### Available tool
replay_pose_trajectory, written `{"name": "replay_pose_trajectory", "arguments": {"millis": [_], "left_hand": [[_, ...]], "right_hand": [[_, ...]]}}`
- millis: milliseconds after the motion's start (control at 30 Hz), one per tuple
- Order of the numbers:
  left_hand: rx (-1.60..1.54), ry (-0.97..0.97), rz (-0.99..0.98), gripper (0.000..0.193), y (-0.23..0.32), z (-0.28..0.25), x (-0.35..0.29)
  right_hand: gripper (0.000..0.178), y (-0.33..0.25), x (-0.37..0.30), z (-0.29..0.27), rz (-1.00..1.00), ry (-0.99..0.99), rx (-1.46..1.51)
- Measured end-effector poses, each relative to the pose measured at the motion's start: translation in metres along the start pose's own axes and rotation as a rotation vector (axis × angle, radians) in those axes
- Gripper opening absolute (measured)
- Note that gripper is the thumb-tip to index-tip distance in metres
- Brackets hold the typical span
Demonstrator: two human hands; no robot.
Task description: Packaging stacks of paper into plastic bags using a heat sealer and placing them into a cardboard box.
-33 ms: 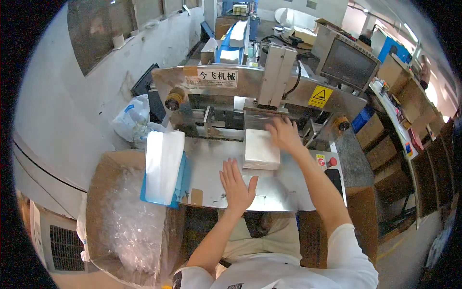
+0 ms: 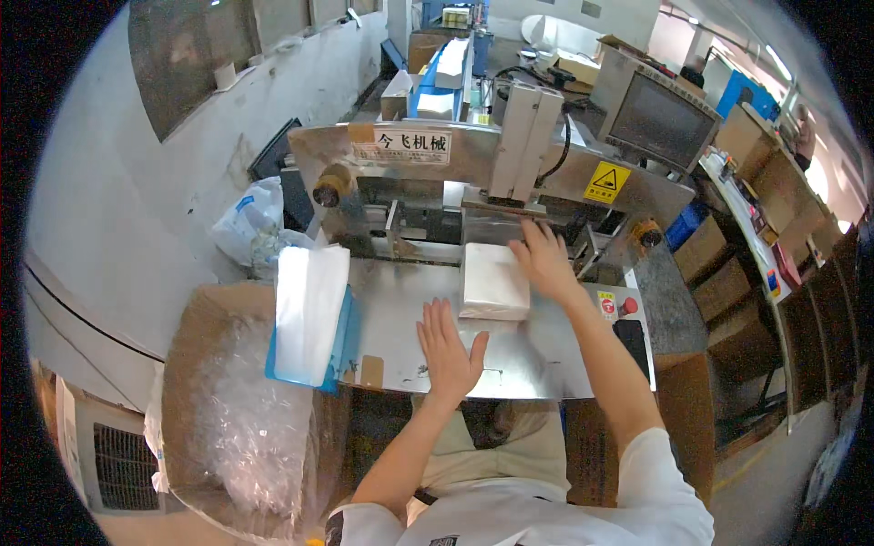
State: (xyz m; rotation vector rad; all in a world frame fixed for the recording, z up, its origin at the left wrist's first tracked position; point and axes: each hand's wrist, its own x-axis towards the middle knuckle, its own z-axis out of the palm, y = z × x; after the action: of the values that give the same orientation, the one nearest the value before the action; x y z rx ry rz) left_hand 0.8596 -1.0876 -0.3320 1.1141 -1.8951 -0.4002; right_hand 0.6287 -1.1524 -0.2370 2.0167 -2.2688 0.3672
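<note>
My left hand (image 2: 444, 350) lies flat and open on the metal worktop (image 2: 391, 314), its fingers pointing away from me. In front and to the right sits a square white packet (image 2: 494, 284), like a stack of napkins in clear film. Loose clear film (image 2: 496, 227) runs from its far end toward the machine's bar (image 2: 503, 206). My right hand (image 2: 544, 258) is open at the packet's far right edge, with its fingers spread over the film. It appears to touch the packet, though the contact is partly hidden under the fingers.
A blue tray (image 2: 344, 350) with folded white sheets (image 2: 309, 314) stands at the left. Beside it, a cardboard box (image 2: 196, 341) holds crumpled clear plastic. The machine's panel (image 2: 319, 150) spans the back. A red button (image 2: 629, 306) and a dark phone-like object (image 2: 630, 341) are at the right.
My right hand's fingers have shifted slightly to the right along the packet's edge. My left hand and the packet look unmoved.
</note>
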Motion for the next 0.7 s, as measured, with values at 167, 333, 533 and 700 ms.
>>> {"name": "replay_pose_trajectory", "arguments": {"millis": [167, 333, 533, 700], "left_hand": [[0.002, -0.072, -0.02, 0.081, -0.006, 0.005, -0.005], [-0.032, -0.093, -0.025, 0.078, 0.0, 0.005, 0.003], [-0.219, -0.085, -0.129, 0.073, 0.008, 0.001, 0.021], [-0.377, -0.071, -0.348, 0.075, 0.0, 0.01, 0.065]], "right_hand": [[0.064, -0.005, -0.08, -0.016, 0.085, 0.074, 0.574], [0.063, 0.008, -0.122, -0.003, 0.159, 0.082, 0.735], [0.068, 0.015, -0.13, 0.019, 0.169, 0.066, 0.757], [0.07, 0.004, -0.104, 0.041, 0.254, 0.055, 0.81]]}}
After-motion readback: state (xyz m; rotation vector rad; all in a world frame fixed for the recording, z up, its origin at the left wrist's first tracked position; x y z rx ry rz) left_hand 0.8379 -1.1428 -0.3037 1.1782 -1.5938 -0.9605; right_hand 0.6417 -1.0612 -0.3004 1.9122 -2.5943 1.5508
